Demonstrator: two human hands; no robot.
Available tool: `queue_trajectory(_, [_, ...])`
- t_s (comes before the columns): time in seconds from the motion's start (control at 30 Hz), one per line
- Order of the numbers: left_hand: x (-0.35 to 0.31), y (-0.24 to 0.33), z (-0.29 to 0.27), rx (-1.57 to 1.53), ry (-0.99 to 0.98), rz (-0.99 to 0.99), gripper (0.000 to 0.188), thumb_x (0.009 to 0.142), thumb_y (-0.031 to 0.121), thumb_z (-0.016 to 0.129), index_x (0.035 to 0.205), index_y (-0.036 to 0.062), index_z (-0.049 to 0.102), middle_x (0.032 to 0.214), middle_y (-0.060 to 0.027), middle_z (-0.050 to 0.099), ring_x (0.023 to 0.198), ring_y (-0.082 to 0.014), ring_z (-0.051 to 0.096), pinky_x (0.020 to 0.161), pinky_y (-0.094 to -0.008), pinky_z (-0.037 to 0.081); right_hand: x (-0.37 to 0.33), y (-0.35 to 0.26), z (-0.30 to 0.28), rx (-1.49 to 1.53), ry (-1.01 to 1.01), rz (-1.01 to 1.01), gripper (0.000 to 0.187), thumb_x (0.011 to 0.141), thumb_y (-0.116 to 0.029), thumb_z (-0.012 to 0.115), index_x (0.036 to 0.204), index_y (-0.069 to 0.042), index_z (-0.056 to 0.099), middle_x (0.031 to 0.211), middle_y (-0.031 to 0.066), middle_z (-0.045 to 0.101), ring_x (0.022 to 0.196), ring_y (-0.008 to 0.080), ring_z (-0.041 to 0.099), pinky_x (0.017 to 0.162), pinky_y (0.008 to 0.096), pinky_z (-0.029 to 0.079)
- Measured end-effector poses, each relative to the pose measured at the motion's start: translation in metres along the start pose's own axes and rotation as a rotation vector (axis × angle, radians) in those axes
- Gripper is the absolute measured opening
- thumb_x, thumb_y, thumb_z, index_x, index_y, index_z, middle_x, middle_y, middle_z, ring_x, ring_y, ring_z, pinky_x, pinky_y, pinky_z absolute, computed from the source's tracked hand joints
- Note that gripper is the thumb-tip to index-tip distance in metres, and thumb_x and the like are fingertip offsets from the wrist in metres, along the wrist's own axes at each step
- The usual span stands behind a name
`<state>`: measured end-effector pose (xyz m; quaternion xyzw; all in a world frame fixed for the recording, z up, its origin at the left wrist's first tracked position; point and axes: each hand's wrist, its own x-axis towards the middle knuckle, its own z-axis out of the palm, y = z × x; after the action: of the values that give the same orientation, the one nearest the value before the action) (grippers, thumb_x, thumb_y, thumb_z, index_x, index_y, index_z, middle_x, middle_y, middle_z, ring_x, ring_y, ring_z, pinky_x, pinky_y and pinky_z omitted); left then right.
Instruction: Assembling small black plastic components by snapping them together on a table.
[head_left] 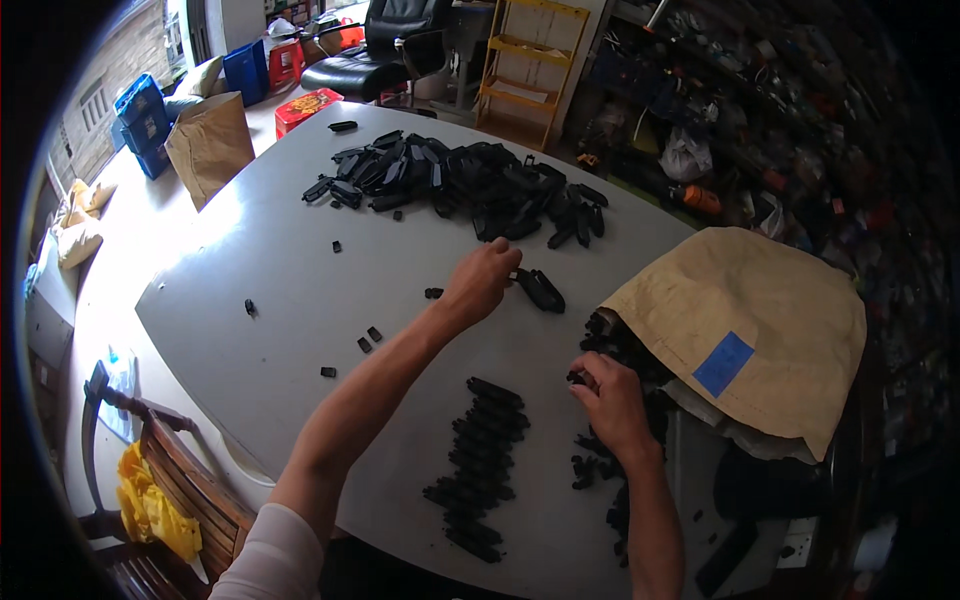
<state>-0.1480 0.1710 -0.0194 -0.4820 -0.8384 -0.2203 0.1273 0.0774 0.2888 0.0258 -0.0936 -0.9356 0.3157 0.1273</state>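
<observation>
My left hand (478, 286) is stretched over the middle of the table with its fingers pinched together; what they hold, if anything, is hidden. Just right of those fingertips lie a couple of long black plastic housings (541, 291). My right hand (612, 400) pinches a small black plastic part (576, 378) between thumb and fingers. It is beside the mouth of a tan sack (750, 310), where small black parts (620, 345) spill onto the table. Nearer me, a staggered row of black plastic pieces (478, 460) lies between my forearms.
A large heap of black housings (450, 175) covers the far part of the white table (260, 400). Several small black bits (364, 344) lie scattered at left. A wooden chair (180, 470) with a yellow bag stands by the left edge; cluttered shelves (740, 110) line the right.
</observation>
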Motion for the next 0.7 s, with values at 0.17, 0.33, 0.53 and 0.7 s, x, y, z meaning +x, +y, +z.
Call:
queue_trajectory(0.17, [-0.04,0.026,-0.015,-1.194,-0.239,-0.33,0.028,0.071,-0.014,0.06,0.092,0.003,0.061,0.097,-0.0038,0.057,0.084,-0.0111,0.058,0.07,-0.0256,0.049,0.003,0.003,0.002,0.124,0.085,0.017,0.017,0.075,0.004,0.065,0.09,0.002,0.058,0.079,0.0104,0.057,0.068,0.0173,0.056,0.062,0.0283,0.046])
queue_trajectory(0.33, [-0.079,0.019,-0.008,-0.598,-0.067,-0.028,0.036,0.054,0.01,0.077,0.089,0.0099,0.066,0.095,-0.0073,0.057,0.096,-0.0268,0.05,0.088,-0.037,0.039,0.013,-0.005,0.021,0.208,0.079,0.069,0.019,0.073,0.006,0.066,0.091,0.002,0.059,0.082,0.0072,0.058,0.069,0.0128,0.057,0.063,0.0253,0.047])
queue_trajectory(0.53, [-0.092,0.014,-0.011,-0.592,-0.025,-0.062,0.03,0.058,0.009,0.075,0.086,0.0095,0.066,0.09,-0.0063,0.055,0.091,-0.0264,0.05,0.082,-0.036,0.04,0.031,-0.009,0.045,0.226,0.097,-0.028,0.019,0.07,0.008,0.069,0.087,0.003,0.062,0.081,0.0065,0.058,0.068,0.0129,0.058,0.061,0.0253,0.047])
queue_trajectory(0.7, [-0.093,0.015,-0.012,-0.62,-0.015,-0.076,0.027,0.058,0.008,0.074,0.083,0.008,0.065,0.083,-0.0063,0.055,0.085,-0.0252,0.05,0.079,-0.0348,0.041,0.039,-0.019,0.062,0.158,0.069,-0.05,0.02,0.068,0.007,0.069,0.087,0.002,0.064,0.08,0.0075,0.057,0.066,0.0167,0.058,0.059,0.0269,0.046])
